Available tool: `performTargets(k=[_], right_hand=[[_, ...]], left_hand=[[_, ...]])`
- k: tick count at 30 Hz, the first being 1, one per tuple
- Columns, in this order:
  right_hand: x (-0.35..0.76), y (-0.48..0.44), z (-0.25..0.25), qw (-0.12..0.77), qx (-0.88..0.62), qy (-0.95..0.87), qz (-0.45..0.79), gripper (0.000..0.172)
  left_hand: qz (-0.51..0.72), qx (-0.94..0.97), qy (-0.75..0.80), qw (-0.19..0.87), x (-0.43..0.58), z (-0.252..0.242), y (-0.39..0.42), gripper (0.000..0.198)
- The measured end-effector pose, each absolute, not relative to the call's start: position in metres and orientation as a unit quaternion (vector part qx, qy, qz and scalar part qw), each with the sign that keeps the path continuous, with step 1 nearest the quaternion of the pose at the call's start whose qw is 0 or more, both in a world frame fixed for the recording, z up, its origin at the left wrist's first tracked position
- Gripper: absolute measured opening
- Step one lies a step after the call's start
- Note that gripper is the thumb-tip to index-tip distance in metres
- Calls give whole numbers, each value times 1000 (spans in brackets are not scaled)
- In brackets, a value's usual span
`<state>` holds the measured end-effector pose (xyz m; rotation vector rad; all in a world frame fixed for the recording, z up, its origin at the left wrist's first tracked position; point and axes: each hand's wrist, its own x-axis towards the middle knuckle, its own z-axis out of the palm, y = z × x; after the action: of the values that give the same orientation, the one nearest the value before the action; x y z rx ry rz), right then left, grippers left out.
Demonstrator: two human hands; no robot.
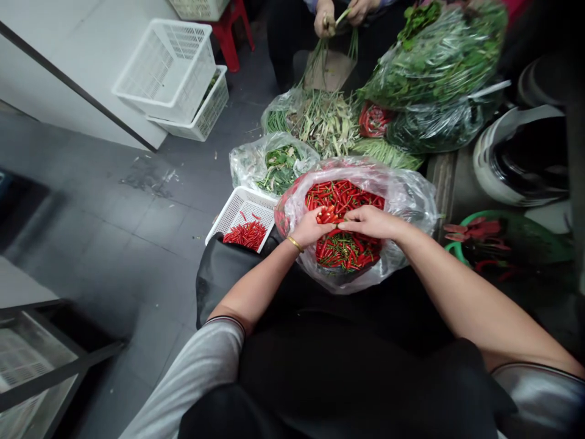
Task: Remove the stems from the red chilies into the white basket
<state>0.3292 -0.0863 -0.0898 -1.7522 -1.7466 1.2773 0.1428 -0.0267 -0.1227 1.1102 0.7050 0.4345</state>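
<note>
A: Where are the red chillies?
B: Most are heaped inside a clear plastic bag with its mouth spread wide. Green stems show thickest by the bag's near edge.
A: And the hands?
B: The left hand and right hand meet over the middle of the heap, fingertips pinched on red chillies. Exactly how many, I can't tell.
A: Anything on the wrists?
B: A gold bracelet on the left one.
A: What's just beside the bag?
B: To its left, a white basket, more chillies piled against its near edge. Past the basket's far corner, a bag of leafy greens.
A: Further out?
B: Long green stalks lie beyond the chilli bag, and a bulging bag of greens is at their right. Behind the stalks, a co-worker's hands hold a stalk. On the right, a green basin has red gloves over its rim. Stacked white crates stand on the floor at far left, against the wall.
</note>
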Motion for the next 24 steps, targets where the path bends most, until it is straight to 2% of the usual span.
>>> performTargets(k=[2, 7, 9, 12, 16, 21, 24], right_hand=[[325, -86, -90, 225, -613, -583, 482, 48], [299, -100, -89, 446, -524, -396, 609, 37], [293, -107, -89, 481, -480, -375, 631, 39], [298, -109, -87, 410, -513, -455, 602, 40], [305, -105, -76, 311, -584, -541, 520, 39], [291, -117, -62, 390, -479, -479, 623, 42], [293, -124, -61, 382, -472, -485, 630, 44]], left_hand=[[221, 523, 322, 757, 146, -120, -28, 43], [251, 434, 249, 828, 145, -105, -36, 44], [234, 404, 219, 857, 142, -101, -38, 43], [212, 415, 237, 852, 140, -102, -38, 43], [243, 462, 277, 807, 138, -102, -35, 47], [183, 439, 253, 842, 128, -85, -33, 38], [153, 429, 249, 855, 126, -80, -33, 35]])
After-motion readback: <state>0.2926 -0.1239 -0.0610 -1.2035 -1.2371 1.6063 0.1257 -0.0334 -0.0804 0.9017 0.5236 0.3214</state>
